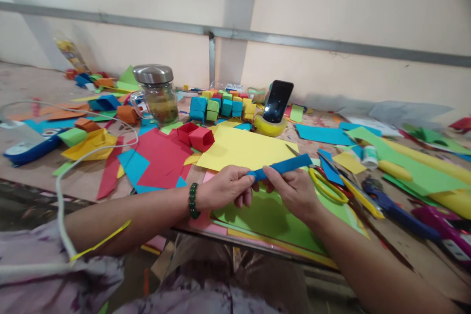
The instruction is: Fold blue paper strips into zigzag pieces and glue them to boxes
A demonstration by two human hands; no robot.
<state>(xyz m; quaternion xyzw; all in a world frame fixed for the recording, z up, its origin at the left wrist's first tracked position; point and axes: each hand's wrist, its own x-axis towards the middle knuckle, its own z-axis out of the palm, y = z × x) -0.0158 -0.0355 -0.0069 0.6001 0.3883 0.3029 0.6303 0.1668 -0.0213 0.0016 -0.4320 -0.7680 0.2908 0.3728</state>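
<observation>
A folded blue paper strip [290,164] is held between my two hands, tilted up towards the right. My left hand [232,185] pinches its left end between thumb and fingers. With thumb on top and fingers beneath, my right hand [294,191] grips the strip near its middle. Below both hands lies a stack of green paper [272,218]. Just beyond them is a yellow sheet [246,149]. Yellow-handled scissors [327,189] rest right beside my right hand. Red paper [165,157] and blue scraps [134,167] spread to the left of my left hand.
Small coloured paper boxes [221,107] stand in rows at the back. Left of them is a lidded glass mug [158,100]; right, a phone [278,100] leans in a tape roll [270,126]. A cutter [362,196] lies at right. A white cable [62,191] crosses the left.
</observation>
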